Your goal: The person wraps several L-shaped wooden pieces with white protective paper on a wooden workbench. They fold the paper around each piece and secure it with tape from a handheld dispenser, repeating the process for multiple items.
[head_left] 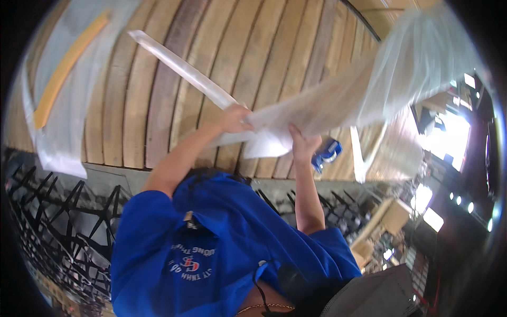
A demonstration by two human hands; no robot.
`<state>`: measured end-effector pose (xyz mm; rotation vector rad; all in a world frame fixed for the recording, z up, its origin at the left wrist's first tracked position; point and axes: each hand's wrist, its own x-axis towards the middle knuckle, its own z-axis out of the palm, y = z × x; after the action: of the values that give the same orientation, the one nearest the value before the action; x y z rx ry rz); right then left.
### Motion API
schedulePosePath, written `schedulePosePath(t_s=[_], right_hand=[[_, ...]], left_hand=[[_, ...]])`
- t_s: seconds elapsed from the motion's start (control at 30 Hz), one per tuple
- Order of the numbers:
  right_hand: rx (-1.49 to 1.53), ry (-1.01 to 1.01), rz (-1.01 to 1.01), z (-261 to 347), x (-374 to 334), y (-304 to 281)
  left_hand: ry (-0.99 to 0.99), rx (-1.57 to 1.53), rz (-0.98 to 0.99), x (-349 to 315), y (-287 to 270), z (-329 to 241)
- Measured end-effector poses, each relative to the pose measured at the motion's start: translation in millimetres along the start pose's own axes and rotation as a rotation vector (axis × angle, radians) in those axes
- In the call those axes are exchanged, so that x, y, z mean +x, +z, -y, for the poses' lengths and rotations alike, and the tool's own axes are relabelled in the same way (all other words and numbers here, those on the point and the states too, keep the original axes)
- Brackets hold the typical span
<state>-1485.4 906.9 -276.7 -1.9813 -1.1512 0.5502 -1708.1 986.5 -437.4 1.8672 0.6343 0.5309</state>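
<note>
A long, thin, translucent white wrapping sheet [332, 105] stretches from between my hands up to the far right, its outer part lifted and blurred. My left hand [235, 119] is closed at the sheet's near-left end. Close against that hand lies the near end of a narrow strip [182, 71] in a whitish wrap, slanting away to the far left. My right hand [305, 143] grips the sheet's near edge, thumb on top and the other fingers mostly hidden. A blue tape dispenser [327, 153] sits just right of my right hand.
Wooden planks [142, 90] form the work surface. At the left, an orange-yellow curved wooden piece [68, 71] rests on another translucent sheet [60, 150], which hangs over the near edge. A white folded strip [360, 158] lies at the right. Black metal frames [68, 216] stand below the edge.
</note>
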Motion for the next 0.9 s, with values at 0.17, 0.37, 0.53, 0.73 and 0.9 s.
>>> schedulePosePath(t_s=[0.17, 0.37, 0.53, 0.73, 0.9], right_hand=[[0.433, 0.139, -0.062, -6, 32, 21], [0.671, 0.407, -0.03, -19, 43, 47], [0.747, 0.526, -0.14, -63, 18, 116], [0.714, 0.548, -0.116, -99, 12, 159], [-0.185, 0.614, 0.123, -125, 15, 157]], left_hand=[[-0.218, -0.125, -0.096, -28, 6, -10], [-0.2, -0.109, -0.259, -61, 5, -74], [-0.44, 0.127, -0.039, -86, -12, -81], [-0.467, 0.42, 0.179, -107, -37, -46], [-0.522, 0.331, 0.13, -109, -44, -17]])
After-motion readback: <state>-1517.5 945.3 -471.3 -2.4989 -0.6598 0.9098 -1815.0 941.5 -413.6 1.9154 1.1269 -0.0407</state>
